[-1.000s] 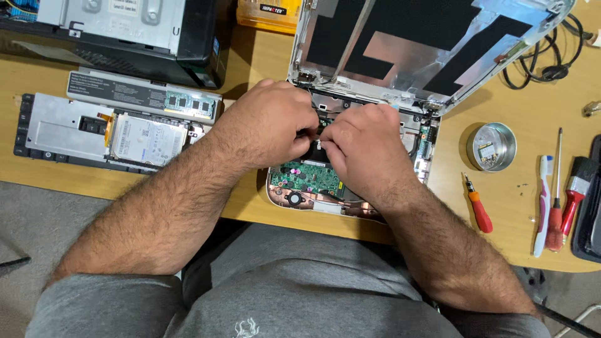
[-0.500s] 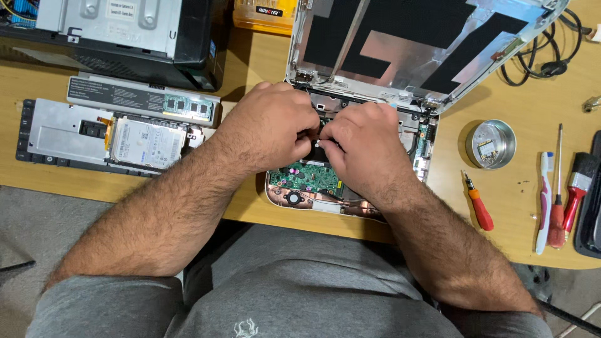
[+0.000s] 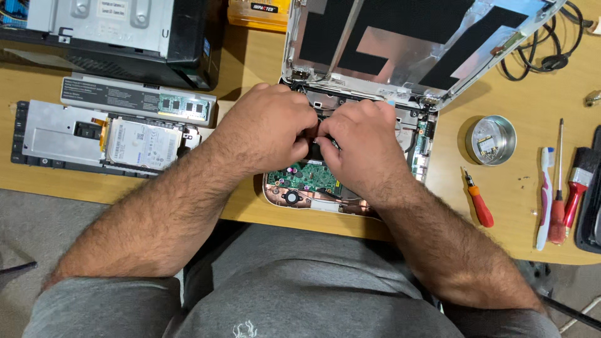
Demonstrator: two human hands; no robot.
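We see both hands meeting over the open laptop base (image 3: 350, 181) on the surface (image 3: 250, 69). Left hand (image 3: 272, 128) and right hand (image 3: 363, 147) pinch together at a small dark part (image 3: 316, 150) between them, directly under the fingertips, equally near both.

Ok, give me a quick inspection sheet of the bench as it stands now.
Surface: wooden table, bare patches between items.
Job's things: opened laptop, green board exposed, lid panel tilted up behind.
Clutter: hard drive on metal tray, memory stick, round tin, orange screwdriver, red screwdriver, toothbrush, brush, desktop case, yellow box.
Grippers: left hand and right hand meet over the laptop's middle; what the fingers pinch is hidden.
Cables: black cable coiled far right.
Surroundings: grey floor, person's grey clothing.
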